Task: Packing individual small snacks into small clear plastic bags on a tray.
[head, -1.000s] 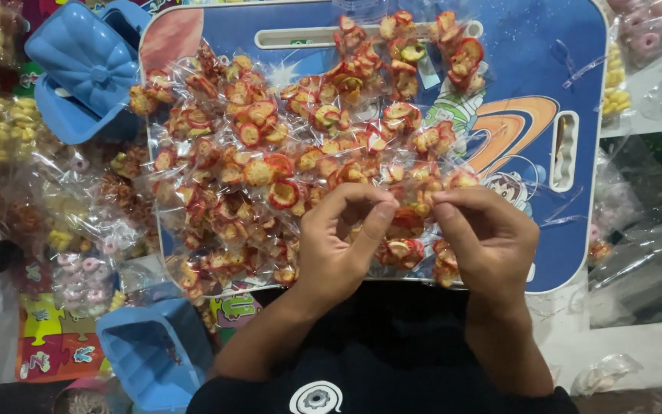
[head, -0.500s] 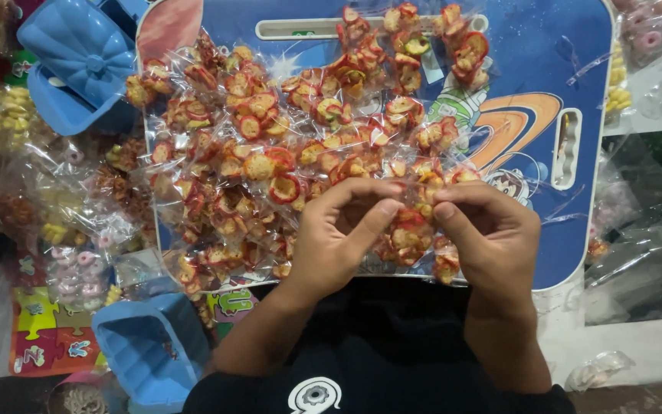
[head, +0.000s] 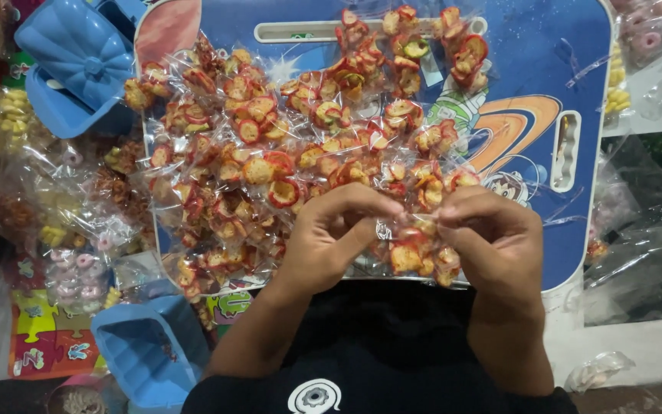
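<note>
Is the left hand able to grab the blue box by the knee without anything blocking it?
Probably yes. The left hand pinches a small clear snack bag, but nothing lies between it and the open blue box below left.

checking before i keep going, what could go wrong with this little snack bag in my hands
The clear snack packet is pinched only at its top between the left hand and right hand, so a slip could spill the red-rimmed rings. It hangs right over the heap of packets on the blue tray, whose near-edge packets might get nudged off.
</note>
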